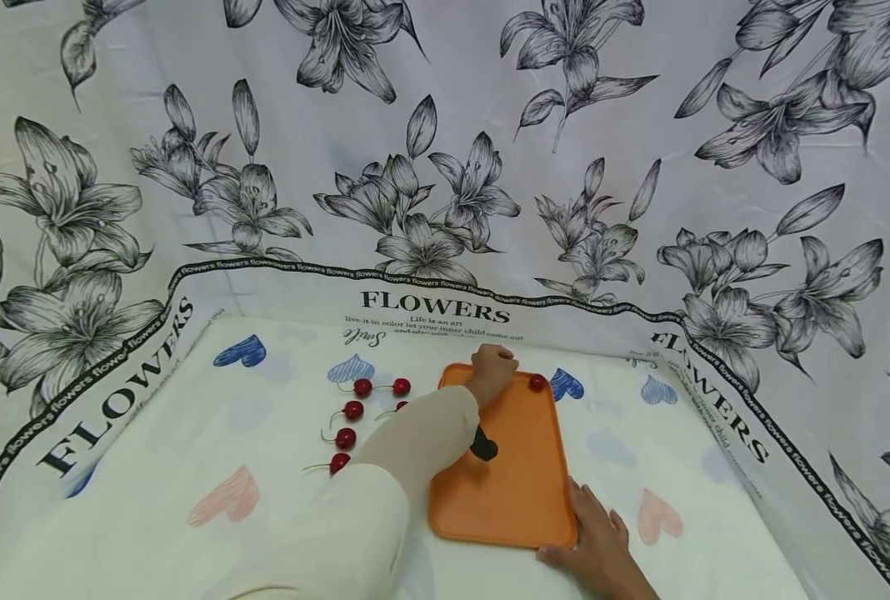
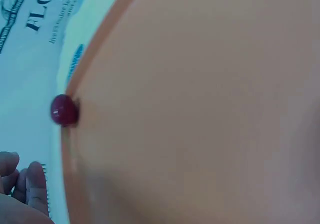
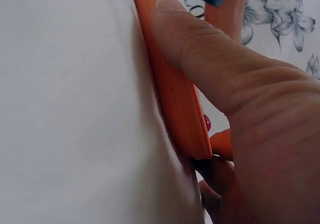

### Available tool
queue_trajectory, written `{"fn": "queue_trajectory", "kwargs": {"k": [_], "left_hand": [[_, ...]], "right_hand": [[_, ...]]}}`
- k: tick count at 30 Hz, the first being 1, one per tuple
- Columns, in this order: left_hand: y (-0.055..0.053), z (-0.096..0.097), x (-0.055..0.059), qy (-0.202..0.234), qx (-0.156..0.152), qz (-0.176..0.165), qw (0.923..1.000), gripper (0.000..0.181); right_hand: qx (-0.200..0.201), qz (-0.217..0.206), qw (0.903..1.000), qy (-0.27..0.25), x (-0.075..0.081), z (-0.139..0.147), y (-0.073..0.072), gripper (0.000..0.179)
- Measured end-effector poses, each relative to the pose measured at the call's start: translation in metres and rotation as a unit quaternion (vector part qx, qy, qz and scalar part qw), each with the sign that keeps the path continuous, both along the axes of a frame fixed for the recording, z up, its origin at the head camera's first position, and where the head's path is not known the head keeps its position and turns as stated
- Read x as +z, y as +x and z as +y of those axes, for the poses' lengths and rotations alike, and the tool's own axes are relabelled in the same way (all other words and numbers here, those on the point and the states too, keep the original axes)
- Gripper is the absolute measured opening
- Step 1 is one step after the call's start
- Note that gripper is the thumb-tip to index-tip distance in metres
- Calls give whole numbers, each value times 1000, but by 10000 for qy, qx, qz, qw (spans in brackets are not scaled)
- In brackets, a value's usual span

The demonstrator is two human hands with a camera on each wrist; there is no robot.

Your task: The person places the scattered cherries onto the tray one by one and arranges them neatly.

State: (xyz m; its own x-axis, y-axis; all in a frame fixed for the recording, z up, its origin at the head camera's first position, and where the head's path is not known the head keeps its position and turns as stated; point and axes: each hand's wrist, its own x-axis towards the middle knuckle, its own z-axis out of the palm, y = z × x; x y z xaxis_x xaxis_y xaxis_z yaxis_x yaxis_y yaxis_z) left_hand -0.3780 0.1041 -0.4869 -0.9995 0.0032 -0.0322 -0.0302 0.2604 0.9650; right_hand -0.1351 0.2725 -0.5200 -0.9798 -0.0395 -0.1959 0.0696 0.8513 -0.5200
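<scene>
An orange tray [image 1: 520, 492] lies on the white cloth. My right hand [image 1: 598, 533] holds its near right corner, the thumb [image 3: 200, 48] along the near side wall and the fingers round the corner. My left hand [image 1: 493, 371] is over the tray's far edge, fingers bent; whether anything is between them is hidden. In the left wrist view, that hand [image 2: 25, 189] shows only in the lower left corner. One red cherry [image 1: 537, 382] sits at the tray's far right corner, against the rim in the left wrist view.
Left of the tray lie several red cherries with stems, such as one cherry [image 1: 352, 409] near the left forearm. The left sleeve [image 1: 415, 442] covers part of this group. A flower-printed curtain [image 1: 445, 150] rises behind the cloth with printed hearts.
</scene>
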Motion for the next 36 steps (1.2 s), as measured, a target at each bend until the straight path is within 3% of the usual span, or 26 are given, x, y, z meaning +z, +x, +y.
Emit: {"fn": "queue_trajectory", "kwargs": {"k": [4,8,15,24,30,32,36], "left_hand": [[-5,-15,17,734,-193,241,9968,11],[-3,-28,41,1064,-350,417,9928,14],[7,-55,71,2004,-732,399,9762,18],[40,-95,83,2701,-860,431,9580,21],[65,-119,88,3084,-871,629,9452,21],[71,-125,88,3111,-901,681,9436,21],[83,-137,85,2984,-876,703,9478,22]], "right_hand": [[62,25,10000,52,-2,0,-2,122],[70,-18,9999,88,-3,2,-1,124],[232,48,9997,56,1,3,2,118],[256,-101,9996,33,-1,0,5,117],[298,-105,9995,68,-2,0,5,118],[276,-125,9995,54,-1,0,5,119],[201,-230,9995,43,0,-1,4,121]]}}
